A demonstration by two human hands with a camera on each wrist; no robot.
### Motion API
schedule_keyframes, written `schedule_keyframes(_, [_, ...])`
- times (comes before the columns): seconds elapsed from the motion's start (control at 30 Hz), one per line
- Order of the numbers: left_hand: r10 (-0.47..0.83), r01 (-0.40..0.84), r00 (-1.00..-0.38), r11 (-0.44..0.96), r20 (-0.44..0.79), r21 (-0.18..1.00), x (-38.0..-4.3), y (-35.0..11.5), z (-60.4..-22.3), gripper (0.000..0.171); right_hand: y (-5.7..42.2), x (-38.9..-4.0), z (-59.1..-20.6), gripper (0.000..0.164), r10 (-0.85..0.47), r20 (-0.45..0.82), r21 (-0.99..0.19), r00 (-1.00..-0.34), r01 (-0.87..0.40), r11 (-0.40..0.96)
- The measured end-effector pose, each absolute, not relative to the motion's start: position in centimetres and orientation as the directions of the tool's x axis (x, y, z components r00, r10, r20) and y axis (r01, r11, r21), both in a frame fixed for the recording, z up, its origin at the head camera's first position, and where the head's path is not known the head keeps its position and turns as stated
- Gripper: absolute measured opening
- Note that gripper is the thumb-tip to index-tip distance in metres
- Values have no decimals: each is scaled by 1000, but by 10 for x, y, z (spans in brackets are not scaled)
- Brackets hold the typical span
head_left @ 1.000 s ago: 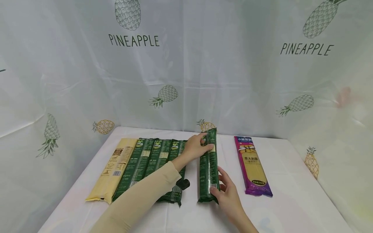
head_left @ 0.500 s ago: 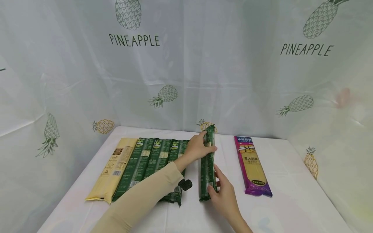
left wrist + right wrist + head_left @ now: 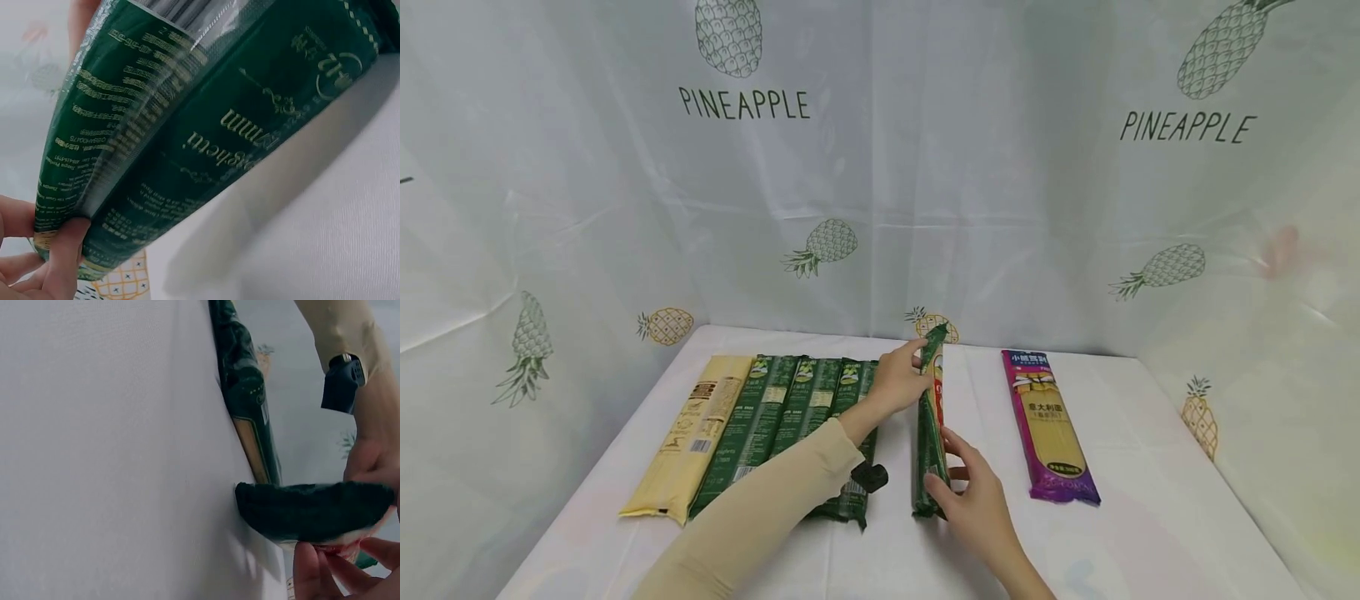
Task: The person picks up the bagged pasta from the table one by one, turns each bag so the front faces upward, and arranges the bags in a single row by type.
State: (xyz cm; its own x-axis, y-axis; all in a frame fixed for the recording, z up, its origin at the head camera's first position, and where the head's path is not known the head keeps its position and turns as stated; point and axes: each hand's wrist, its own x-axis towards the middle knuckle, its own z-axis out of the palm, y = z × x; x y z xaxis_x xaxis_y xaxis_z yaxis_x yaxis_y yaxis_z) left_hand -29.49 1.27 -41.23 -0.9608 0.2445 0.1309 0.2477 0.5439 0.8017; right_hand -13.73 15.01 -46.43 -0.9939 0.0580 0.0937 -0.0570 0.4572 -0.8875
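Note:
A green packet of spaghetti (image 3: 929, 437) stands turned up on its long edge near the middle of the white table, a red strip showing on its right face. The left hand (image 3: 897, 382) grips its far end; in the left wrist view the thumb and fingers of the left hand (image 3: 56, 259) pinch that end. At the near end, the right hand (image 3: 979, 504) holds the packet between thumb and fingers. From the right wrist view, the packet (image 3: 312, 511) shows end-on, its lower edge close to the table.
Left of the hands lie three green spaghetti packets (image 3: 752, 417) side by side, partly covered by the left sleeve (image 3: 775, 508). A yellow packet (image 3: 692, 437) lies beside them at the far left. On the right lies a purple and yellow pasta packet (image 3: 1051, 425). A pineapple-print curtain (image 3: 970, 208) hangs behind.
The green spaghetti packet, back face showing a second ago, has been turned up onto its edge, so its red-marked side now shows. Both hands have kept hold of it.

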Motion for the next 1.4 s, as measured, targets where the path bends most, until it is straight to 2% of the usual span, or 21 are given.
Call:
schedule_keyframes(0.1, [242, 235, -963, 527, 121, 817, -295, 9, -412, 67, 152, -138, -464, 75, 25, 12, -927, -1000, -1, 376])
schedule_keyframes(0.3, [242, 209, -965, 498, 97, 842, -292, 6, -403, 65, 161, -143, -459, 80, -55, -261, -965, -964, 259, 41])
schedule_keyframes(0.4, [233, 204, -967, 459, 104, 865, -290, 6, -398, 65, 164, -146, -461, 77, -91, -310, -948, -946, 315, -41])
schedule_keyframes(0.5, [230, 193, -968, 435, 99, 880, -289, 6, -397, 64, 166, -147, -464, 75, -112, -307, -947, -945, 315, -59])
schedule_keyframes(0.67, [231, 179, -970, 450, 80, 875, -289, 6, -402, 63, 165, -145, -468, 75, -90, -263, -964, -961, 266, -26])
schedule_keyframes(0.87, [242, 192, -967, 474, 82, 859, -289, 5, -405, 65, 162, -144, -469, 75, 5, -189, -982, -982, 189, 27])
schedule_keyframes(1.2, [331, 297, -932, 475, 145, 828, -289, 4, -404, 76, 159, -141, -466, 75, 92, 5, -955, -996, 23, 296])
schedule_keyframes(1.4, [306, 265, -943, 448, 132, 854, -289, 4, -406, 73, 158, -142, -468, 77, 86, 161, -873, -983, -100, 478])
